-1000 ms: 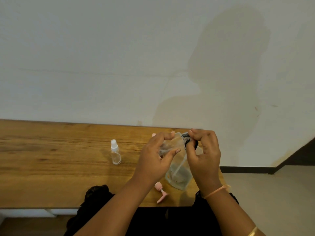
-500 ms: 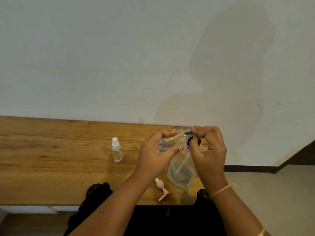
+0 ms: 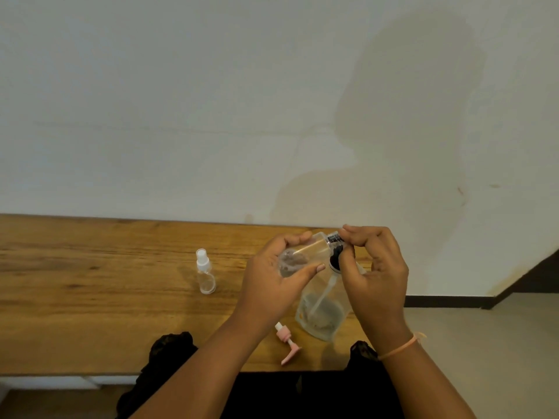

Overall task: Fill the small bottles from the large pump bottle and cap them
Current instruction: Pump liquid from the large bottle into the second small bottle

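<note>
My left hand (image 3: 272, 282) grips a small clear bottle (image 3: 305, 252), tilted on its side above the table. My right hand (image 3: 375, 267) pinches the black cap (image 3: 334, 240) at that bottle's neck. Under both hands stands the large clear pump bottle (image 3: 320, 309) with a black top and a dip tube showing inside; its upper part is hidden by my fingers. Another small clear bottle (image 3: 205, 272) with a white spray cap stands upright to the left. A loose pink pump head (image 3: 287, 343) lies near the table's front edge.
The wooden table (image 3: 90, 297) runs along a white wall and ends just right of the large bottle. Dark fabric (image 3: 169, 352) on my lap shows below the front edge. Floor lies to the right.
Both hands with the small bottle have stayed close together over the large bottle; my right fingers have shifted a little on the black cap. The view has shifted slightly.
</note>
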The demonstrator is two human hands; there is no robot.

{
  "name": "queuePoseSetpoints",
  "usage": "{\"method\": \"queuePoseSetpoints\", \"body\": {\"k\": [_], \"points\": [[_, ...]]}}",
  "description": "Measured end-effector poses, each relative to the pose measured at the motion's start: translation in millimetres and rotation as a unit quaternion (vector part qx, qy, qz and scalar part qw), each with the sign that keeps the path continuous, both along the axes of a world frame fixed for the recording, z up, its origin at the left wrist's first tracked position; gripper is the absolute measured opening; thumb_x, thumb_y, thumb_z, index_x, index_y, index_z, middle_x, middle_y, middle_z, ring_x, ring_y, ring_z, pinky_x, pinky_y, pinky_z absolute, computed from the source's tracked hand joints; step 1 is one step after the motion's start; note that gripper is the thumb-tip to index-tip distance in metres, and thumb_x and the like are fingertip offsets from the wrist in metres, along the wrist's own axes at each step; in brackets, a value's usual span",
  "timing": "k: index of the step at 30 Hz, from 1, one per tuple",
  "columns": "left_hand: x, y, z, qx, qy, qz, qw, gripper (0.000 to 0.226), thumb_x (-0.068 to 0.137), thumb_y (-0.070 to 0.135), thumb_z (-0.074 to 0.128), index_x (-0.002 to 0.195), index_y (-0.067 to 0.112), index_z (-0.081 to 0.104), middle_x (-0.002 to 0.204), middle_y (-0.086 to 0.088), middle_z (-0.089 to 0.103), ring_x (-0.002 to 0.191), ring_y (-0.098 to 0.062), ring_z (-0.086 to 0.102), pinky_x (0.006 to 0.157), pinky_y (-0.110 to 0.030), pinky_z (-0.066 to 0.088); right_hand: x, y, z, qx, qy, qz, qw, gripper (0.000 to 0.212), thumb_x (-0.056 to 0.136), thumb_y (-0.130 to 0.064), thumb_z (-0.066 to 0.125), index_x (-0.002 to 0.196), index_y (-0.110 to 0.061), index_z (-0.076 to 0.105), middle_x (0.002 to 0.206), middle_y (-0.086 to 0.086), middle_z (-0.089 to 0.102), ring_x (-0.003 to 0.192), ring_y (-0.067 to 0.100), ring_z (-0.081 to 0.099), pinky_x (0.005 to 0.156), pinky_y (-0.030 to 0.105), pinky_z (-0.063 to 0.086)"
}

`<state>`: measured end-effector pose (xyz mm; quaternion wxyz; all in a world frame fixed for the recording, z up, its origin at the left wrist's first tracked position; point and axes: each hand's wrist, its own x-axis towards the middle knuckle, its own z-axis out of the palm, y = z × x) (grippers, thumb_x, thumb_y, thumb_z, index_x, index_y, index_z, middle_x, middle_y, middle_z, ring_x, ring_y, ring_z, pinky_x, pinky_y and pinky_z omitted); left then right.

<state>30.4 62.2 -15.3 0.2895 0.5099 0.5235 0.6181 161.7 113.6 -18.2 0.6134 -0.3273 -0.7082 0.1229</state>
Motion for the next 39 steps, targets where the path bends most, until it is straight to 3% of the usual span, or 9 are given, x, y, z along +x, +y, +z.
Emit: {"method": "queuePoseSetpoints", "body": {"k": [6, 10, 16, 21, 28, 31, 34, 37, 39], "points": [[2, 4, -1, -0.019, 0.029, 0.009, 0.999, 0.039, 0.068, 0.013, 0.081, 0.095, 0.034, 0.06, 0.104, 0.022, 0.063, 0.101, 0.016, 0.055, 0.078, -0.002, 0.043, 0, 6, -7, -0.006, -0.019, -0.019, 1.0, 0.019, 0.084, -0.012, 0.05, 0.09, -0.004, 0.066, 0.094, 0.0, 0.054, 0.092, -0.001, 0.054, 0.083, 0.009, 0.045], [1, 2, -2, -0.018, 0.033, 0.012, 0.999, 0.041, 0.069, 0.015, 0.081, 0.097, 0.036, 0.06, 0.105, 0.023, 0.063, 0.103, 0.014, 0.055, 0.082, -0.004, 0.044, 0, 4, -7, -0.008, -0.013, -0.014, 1.0, 0.018, 0.084, -0.013, 0.05, 0.092, -0.009, 0.065, 0.094, 0.0, 0.054, 0.095, -0.006, 0.054, 0.082, 0.008, 0.044], [1, -1, -2, 0.018, 0.034, 0.013, 0.999, 0.04, 0.07, 0.012, 0.08, 0.096, 0.034, 0.059, 0.103, 0.022, 0.063, 0.103, 0.012, 0.056, 0.078, -0.004, 0.044, -1, -2, 0, 0.0, -0.003, -0.006, 1.0, 0.018, 0.085, -0.013, 0.051, 0.096, -0.013, 0.065, 0.095, 0.0, 0.058, 0.095, 0.004, 0.059, 0.084, 0.013, 0.048], [1, 2, -3, 0.004, 0.046, 0.01, 0.999, 0.036, 0.071, 0.016, 0.08, 0.096, 0.034, 0.06, 0.108, 0.021, 0.063, 0.107, 0.01, 0.056, 0.082, -0.004, 0.043, -1, -1, -3, -0.007, -0.012, -0.019, 1.0, 0.022, 0.085, -0.013, 0.05, 0.094, -0.005, 0.068, 0.096, -0.001, 0.056, 0.098, -0.007, 0.054, 0.084, 0.008, 0.045], [5, 1, -8, -0.001, 0.053, 0.015, 0.998, 0.04, 0.071, 0.013, 0.08, 0.089, 0.039, 0.055, 0.105, 0.028, 0.059, 0.104, 0.017, 0.054, 0.081, -0.002, 0.042, 3, 0, -10, 0.003, -0.054, -0.038, 0.998, 0.016, 0.085, -0.003, 0.055, 0.095, 0.0, 0.067, 0.098, 0.0, 0.054, 0.095, -0.001, 0.052, 0.086, 0.006, 0.043], [4, -1, -10, 0.013, 0.042, 0.013, 0.999, 0.039, 0.072, 0.012, 0.079, 0.091, 0.037, 0.056, 0.108, 0.022, 0.062, 0.108, 0.013, 0.055, 0.084, -0.004, 0.043, 1, -6, -6, -0.001, -0.027, -0.026, 0.999, 0.022, 0.086, -0.011, 0.05, 0.098, -0.005, 0.067, 0.097, -0.001, 0.055, 0.098, -0.006, 0.053, 0.086, 0.006, 0.043], [2, -1, -11, 0.037, 0.048, 0.018, 0.998, 0.038, 0.072, 0.015, 0.079, 0.098, 0.033, 0.059, 0.112, 0.012, 0.066, 0.11, 0.006, 0.057, 0.087, -0.008, 0.045, -2, -9, -1, 0.002, -0.012, -0.023, 1.0, 0.023, 0.085, -0.011, 0.049, 0.096, -0.005, 0.068, 0.097, 0.0, 0.057, 0.096, 0.001, 0.056, 0.086, 0.007, 0.044], [2, 0, -11, 0.04, 0.052, 0.02, 0.998, 0.036, 0.072, 0.017, 0.079, 0.104, 0.025, 0.063, 0.113, 0.011, 0.066, 0.11, 0.005, 0.057, 0.088, -0.01, 0.046, -3, -8, 1, 0.007, -0.018, -0.026, 0.999, 0.023, 0.085, -0.011, 0.049, 0.094, -0.003, 0.068, 0.097, -0.001, 0.057, 0.096, 0.003, 0.056, 0.086, 0.007, 0.043], [2, 1, -10, 0.038, 0.057, 0.021, 0.997, 0.036, 0.072, 0.016, 0.079, 0.1, 0.029, 0.062, 0.111, 0.015, 0.065, 0.109, 0.007, 0.056, 0.086, -0.007, 0.044, -2, -6, -1, 0.007, -0.023, -0.028, 0.999, 0.023, 0.085, -0.012, 0.049, 0.096, -0.004, 0.068, 0.098, -0.001, 0.056, 0.096, 0.002, 0.055, 0.086, 0.006, 0.043]]}}
